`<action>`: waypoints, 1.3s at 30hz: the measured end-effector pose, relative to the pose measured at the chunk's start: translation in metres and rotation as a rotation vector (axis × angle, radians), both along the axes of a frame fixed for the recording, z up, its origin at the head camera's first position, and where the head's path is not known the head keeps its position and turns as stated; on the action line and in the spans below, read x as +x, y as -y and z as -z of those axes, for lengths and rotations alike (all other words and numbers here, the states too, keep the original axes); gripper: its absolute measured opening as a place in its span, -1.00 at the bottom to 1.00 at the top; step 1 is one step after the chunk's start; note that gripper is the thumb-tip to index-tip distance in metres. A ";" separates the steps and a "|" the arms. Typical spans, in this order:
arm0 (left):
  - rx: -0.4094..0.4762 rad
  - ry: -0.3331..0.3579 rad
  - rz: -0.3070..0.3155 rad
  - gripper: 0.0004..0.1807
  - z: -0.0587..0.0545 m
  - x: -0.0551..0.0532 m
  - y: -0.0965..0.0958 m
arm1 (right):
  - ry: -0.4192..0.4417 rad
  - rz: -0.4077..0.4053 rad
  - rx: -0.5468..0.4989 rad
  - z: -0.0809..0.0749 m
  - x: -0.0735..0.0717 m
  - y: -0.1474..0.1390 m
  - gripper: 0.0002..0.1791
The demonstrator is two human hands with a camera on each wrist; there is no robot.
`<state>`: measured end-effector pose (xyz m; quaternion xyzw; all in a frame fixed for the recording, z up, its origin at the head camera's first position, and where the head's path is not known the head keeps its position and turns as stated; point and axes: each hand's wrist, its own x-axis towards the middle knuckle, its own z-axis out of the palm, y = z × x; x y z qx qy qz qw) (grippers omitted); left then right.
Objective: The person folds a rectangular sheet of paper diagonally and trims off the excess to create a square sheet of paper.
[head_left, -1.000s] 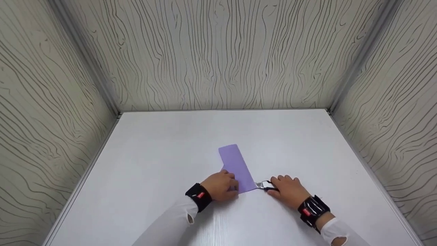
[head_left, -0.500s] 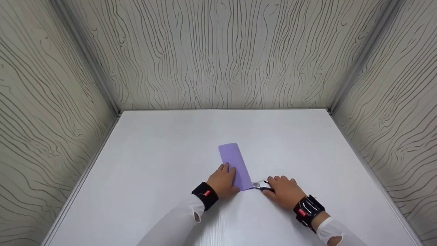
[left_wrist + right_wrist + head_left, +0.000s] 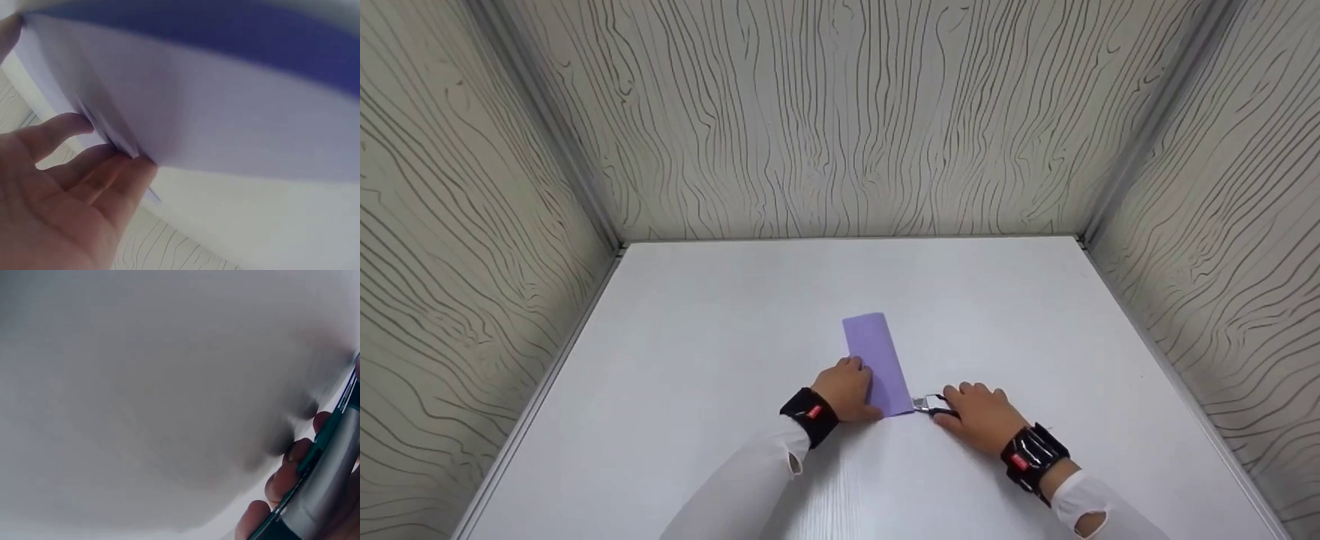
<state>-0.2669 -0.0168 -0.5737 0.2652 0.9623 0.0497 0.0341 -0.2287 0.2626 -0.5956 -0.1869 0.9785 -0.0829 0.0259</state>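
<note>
A folded purple sheet of paper [image 3: 876,352] lies on the white table, its long axis running away from me. My left hand [image 3: 844,390] rests on its left side, fingers bent slightly over the edge and thumb apart near the bottom edge. In the left wrist view the paper [image 3: 225,112] arches with a gap between its layers, and the fingertips [image 3: 143,166] touch it. My right hand [image 3: 982,415] grips what looks like a silver and black utility knife [image 3: 936,404]. Its metal tip meets the paper's lower right corner. The right wrist view shows the knife's silver body [image 3: 326,478] against curled fingers.
The white table [image 3: 720,315] surrounds the paper. Wood-grain panels [image 3: 840,120] stand at the back and both sides, joined by grey metal corner posts. Black bands with red labels circle both wrists.
My left hand has slid slightly up and its fingers lie further along the paper's left edge. The right hand and knife have shifted a little left, the tip staying at the corner.
</note>
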 end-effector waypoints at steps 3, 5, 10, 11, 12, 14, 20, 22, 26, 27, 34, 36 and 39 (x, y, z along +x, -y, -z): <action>-0.017 -0.009 0.005 -0.31 -0.004 -0.001 0.000 | -0.001 0.008 0.004 -0.002 -0.001 -0.001 -0.55; -0.023 -0.005 0.006 -0.30 -0.006 -0.002 0.000 | -0.008 0.011 0.006 -0.004 -0.001 0.000 -0.56; -0.027 0.016 0.005 -0.27 -0.009 -0.003 -0.002 | -0.044 -0.010 0.006 -0.004 -0.005 0.002 -0.59; -0.026 0.012 0.009 -0.27 -0.008 -0.003 -0.002 | -0.052 -0.014 0.009 -0.005 -0.005 0.002 -0.60; -0.029 0.008 0.014 -0.26 -0.007 -0.004 -0.002 | -0.056 -0.015 0.010 -0.005 -0.006 0.002 -0.61; -0.038 -0.002 0.023 -0.25 -0.004 -0.006 -0.002 | -0.065 -0.010 0.016 -0.006 -0.006 0.001 -0.63; -0.063 -0.018 0.029 -0.29 0.000 -0.007 -0.001 | -0.052 -0.007 0.008 -0.005 -0.007 0.004 -0.63; -0.068 -0.011 0.024 -0.30 0.000 -0.007 -0.002 | -0.048 -0.015 -0.004 -0.004 -0.007 0.005 -0.62; -0.076 0.013 0.014 -0.29 0.002 -0.006 -0.004 | -0.033 0.003 -0.003 -0.003 -0.007 0.005 -0.62; -0.079 0.018 0.011 -0.28 0.003 -0.005 -0.004 | -0.030 0.011 0.001 -0.004 -0.007 0.005 -0.63; -0.076 0.035 -0.005 -0.28 0.008 -0.008 -0.006 | -0.020 0.010 0.002 -0.001 -0.010 0.005 -0.63; -0.075 0.028 -0.001 -0.28 0.009 -0.009 -0.006 | -0.017 0.012 -0.002 -0.002 -0.010 0.005 -0.63; -0.071 0.013 0.010 -0.28 0.011 -0.009 -0.005 | -0.024 0.021 -0.004 -0.002 -0.010 0.005 -0.63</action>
